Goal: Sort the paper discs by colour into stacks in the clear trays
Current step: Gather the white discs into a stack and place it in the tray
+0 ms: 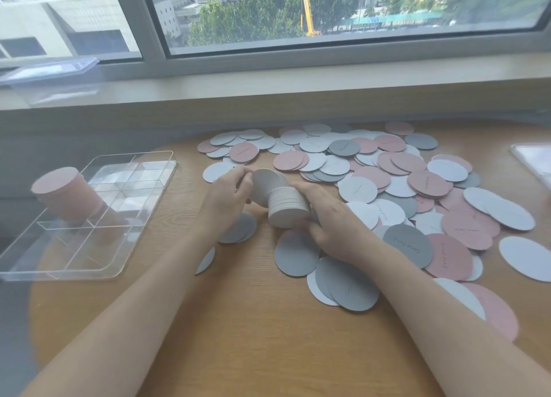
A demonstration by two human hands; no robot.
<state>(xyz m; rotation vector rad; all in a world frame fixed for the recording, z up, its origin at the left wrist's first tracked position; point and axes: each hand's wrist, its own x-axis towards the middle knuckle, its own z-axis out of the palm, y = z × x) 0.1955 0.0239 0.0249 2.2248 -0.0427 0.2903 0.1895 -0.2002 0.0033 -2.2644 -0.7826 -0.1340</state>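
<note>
Two bare forearms reach in over the round wooden table (253, 322). Between them, the left hand (226, 197) and right hand (331, 220) both curl round a thick stack of white paper discs (283, 200), holding it tilted just above the tabletop. Loose pink, white and grey paper discs (387, 188) lie scattered right of and beyond the hands. Well to the left, a clear divided plastic tray (143, 206) holds a tall stack of pink paper discs (67, 194). Farther back, a clear lidded box (50, 77) sits on the windowsill.
</note>
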